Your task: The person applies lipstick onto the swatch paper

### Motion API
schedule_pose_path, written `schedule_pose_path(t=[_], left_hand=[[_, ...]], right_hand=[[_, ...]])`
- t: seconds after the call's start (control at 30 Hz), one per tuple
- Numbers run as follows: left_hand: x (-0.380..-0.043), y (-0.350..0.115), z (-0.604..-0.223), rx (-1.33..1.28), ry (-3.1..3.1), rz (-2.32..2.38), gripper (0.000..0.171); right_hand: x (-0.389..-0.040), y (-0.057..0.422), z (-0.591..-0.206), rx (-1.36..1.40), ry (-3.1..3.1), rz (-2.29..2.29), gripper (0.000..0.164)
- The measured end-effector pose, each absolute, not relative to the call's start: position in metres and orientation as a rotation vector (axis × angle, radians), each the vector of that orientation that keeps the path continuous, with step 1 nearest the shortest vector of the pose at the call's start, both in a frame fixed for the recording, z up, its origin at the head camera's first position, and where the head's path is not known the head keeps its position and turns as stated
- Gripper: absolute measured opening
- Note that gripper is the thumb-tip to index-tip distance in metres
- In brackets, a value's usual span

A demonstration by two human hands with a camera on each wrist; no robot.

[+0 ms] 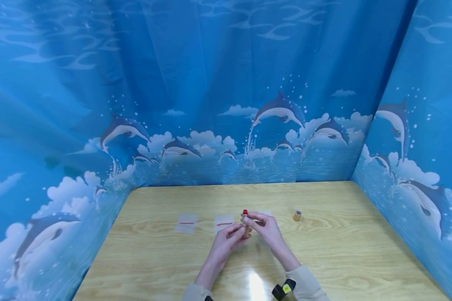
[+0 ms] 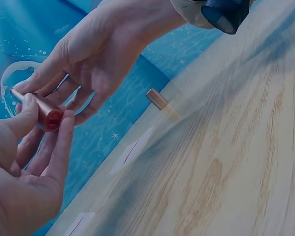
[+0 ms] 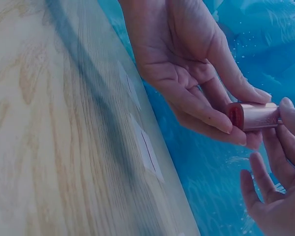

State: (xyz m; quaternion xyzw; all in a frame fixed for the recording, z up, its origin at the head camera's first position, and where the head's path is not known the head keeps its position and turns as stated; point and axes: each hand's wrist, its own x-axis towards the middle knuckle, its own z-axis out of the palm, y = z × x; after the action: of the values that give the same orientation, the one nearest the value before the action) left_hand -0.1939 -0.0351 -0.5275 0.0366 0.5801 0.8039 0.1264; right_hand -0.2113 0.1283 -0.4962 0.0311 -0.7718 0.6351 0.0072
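Note:
A lipstick (image 1: 246, 230) in a rose-gold tube stands upright between both hands, its red tip (image 1: 245, 212) showing at the top. The left hand (image 1: 227, 242) grips the lower part of the tube between thumb and fingers. Higher up, the right hand (image 1: 266, 229) pinches the tube near the red end with thumb and fingertips. In the left wrist view, the red base of the lipstick (image 2: 53, 119) faces the camera. The right wrist view shows the shiny tube (image 3: 259, 117) with the left thumb along it and the right thumb at its other end.
The lipstick's cap (image 1: 297, 215) stands on the wooden table (image 1: 154, 259), right of the hands. Left of them lie two pale paper pieces, one at far left (image 1: 186, 223) and one nearer (image 1: 223, 220), each with a red line. A third piece (image 1: 264, 212) is partly hidden behind the right hand.

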Motion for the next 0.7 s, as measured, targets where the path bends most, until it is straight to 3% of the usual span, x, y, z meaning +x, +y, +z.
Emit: schedule_pose_path(t=[0.3, 0.7], left_hand=[[-0.1948, -0.0285, -0.5241, 0.029, 1.829, 2.37, 0.042], [-0.1923, -0.0281, -0.5222, 0.137, 1.752, 2.345, 0.049]], right_hand=[[-0.2132, 0.127, -0.4967, 0.048, -2.367, 1.962, 0.03], [-0.2139, 0.1267, -0.4932, 0.041, -2.335, 2.021, 0.031]])
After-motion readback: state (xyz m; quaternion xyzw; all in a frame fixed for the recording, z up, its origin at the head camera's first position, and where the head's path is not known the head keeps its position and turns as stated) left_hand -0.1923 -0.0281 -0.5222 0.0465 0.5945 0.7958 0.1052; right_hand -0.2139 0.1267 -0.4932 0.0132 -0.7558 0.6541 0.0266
